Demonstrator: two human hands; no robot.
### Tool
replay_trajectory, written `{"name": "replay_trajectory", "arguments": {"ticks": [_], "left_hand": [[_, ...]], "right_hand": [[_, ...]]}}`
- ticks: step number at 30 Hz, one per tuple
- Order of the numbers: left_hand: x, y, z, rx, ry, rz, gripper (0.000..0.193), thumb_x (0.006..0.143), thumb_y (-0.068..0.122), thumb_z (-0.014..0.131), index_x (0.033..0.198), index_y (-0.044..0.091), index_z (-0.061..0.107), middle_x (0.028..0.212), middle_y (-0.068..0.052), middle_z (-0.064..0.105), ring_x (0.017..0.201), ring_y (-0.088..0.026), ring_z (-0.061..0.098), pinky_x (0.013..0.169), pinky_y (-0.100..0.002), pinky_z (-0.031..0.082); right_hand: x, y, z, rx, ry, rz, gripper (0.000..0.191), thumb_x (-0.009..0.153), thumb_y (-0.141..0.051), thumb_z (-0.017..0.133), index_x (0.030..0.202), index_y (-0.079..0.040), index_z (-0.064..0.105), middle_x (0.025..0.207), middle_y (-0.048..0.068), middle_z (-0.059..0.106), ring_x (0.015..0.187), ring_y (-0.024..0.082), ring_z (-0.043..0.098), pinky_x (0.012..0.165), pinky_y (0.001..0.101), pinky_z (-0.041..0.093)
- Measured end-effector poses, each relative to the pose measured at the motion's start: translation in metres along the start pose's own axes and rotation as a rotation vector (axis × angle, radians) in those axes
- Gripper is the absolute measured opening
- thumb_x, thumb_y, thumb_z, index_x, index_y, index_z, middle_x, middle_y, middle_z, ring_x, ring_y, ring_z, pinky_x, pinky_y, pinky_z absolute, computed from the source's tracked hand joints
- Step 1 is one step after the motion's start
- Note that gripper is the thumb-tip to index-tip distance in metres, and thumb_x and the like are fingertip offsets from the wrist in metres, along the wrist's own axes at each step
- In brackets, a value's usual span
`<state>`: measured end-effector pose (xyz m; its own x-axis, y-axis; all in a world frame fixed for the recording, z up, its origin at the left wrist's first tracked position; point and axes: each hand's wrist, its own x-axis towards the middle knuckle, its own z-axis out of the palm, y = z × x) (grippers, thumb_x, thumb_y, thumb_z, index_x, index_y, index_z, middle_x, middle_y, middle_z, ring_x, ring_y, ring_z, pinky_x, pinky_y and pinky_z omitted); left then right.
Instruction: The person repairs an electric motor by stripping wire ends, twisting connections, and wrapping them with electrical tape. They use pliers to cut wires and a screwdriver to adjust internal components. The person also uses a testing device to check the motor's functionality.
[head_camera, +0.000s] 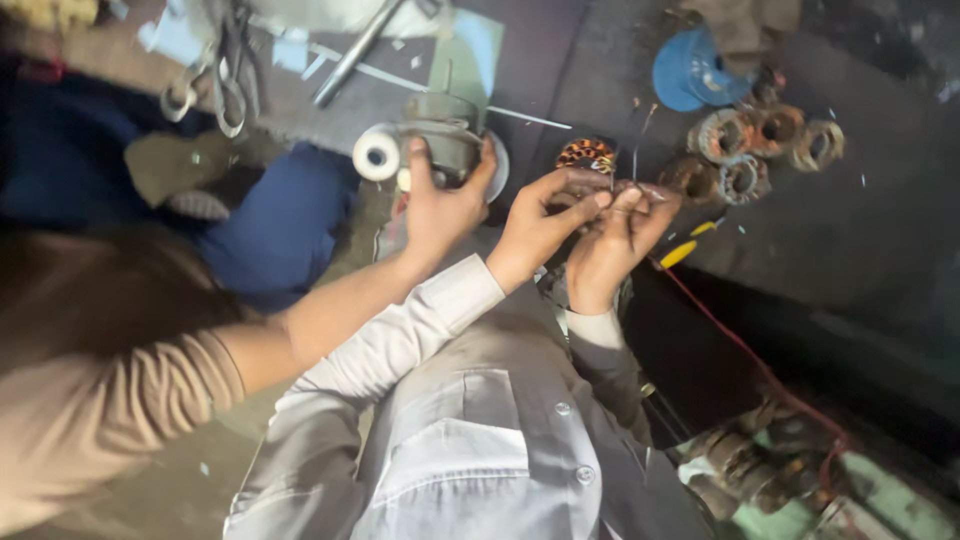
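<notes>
the dark floor (880, 230) fills the far and right part of the view, and the things lie on it. at the left a co-worker leans in; the co-worker's hand (445, 205) is closed around a grey motor housing (445, 145), with a white roll (377, 152) just at the left of it. this hand does not belong to the person with the camera.

in the near middle is the person's own grey shirt (480, 430). from it both arms go up to the middle of the view. the left hand (545, 225) and the right hand (620, 230) meet there and touch each other. both are closed in a pinch grip on thin wire ends (640, 150), which stand up from the fingers, so the long axis of the wire points away from the person, to the far side. the two hands are equally near to the wire.

just behind the hands is a copper wound stator (588, 153). farther right is a cluster of wound stators (765, 140) and a blue round cap (685, 70). a yellow handled tool (685, 248) lies just at the right of the right hand. a red wire (740, 350) runs to the near right.
</notes>
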<state>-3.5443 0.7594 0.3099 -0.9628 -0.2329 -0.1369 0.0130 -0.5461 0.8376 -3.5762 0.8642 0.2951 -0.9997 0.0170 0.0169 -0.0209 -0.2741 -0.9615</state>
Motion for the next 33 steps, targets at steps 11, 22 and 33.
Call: {"name": "replay_trajectory", "arguments": {"ticks": [11, 22, 33], "left_hand": [[-0.071, -0.050, 0.007, 0.016, 0.377, 0.079, 0.025, 0.096, 0.017, 0.076, 0.116, 0.002, 0.070, 0.108, -0.004, 0.073, 0.095, -0.009, 0.068, 0.086, -0.024, 0.055], [-0.133, -0.057, -0.008, 0.004, 0.320, 0.026, 0.022, 0.098, 0.013, 0.072, 0.115, 0.001, 0.065, 0.103, -0.004, 0.071, 0.091, -0.010, 0.068, 0.079, -0.024, 0.054], [-0.197, -0.138, -0.078, -0.430, 0.460, -0.290, 0.024, 0.100, 0.017, 0.069, 0.114, -0.002, 0.063, 0.100, -0.011, 0.072, 0.090, -0.020, 0.072, 0.081, -0.035, 0.062]], "right_hand": [[-0.051, -0.004, -0.008, 0.031, -0.296, 0.125, 0.022, 0.110, -0.021, 0.057, 0.120, -0.008, 0.042, 0.107, 0.007, 0.055, 0.100, 0.017, 0.057, 0.092, 0.0339, 0.052], [-0.095, 0.000, -0.026, -0.092, -0.114, 0.018, 0.011, 0.111, -0.009, 0.056, 0.115, -0.007, 0.046, 0.099, 0.005, 0.053, 0.089, 0.015, 0.053, 0.082, 0.0326, 0.048], [-0.159, 0.054, -0.067, -0.136, -0.037, 0.231, 0.011, 0.107, -0.007, 0.061, 0.115, -0.006, 0.054, 0.097, 0.004, 0.060, 0.085, 0.014, 0.057, 0.077, 0.0298, 0.049]]}}
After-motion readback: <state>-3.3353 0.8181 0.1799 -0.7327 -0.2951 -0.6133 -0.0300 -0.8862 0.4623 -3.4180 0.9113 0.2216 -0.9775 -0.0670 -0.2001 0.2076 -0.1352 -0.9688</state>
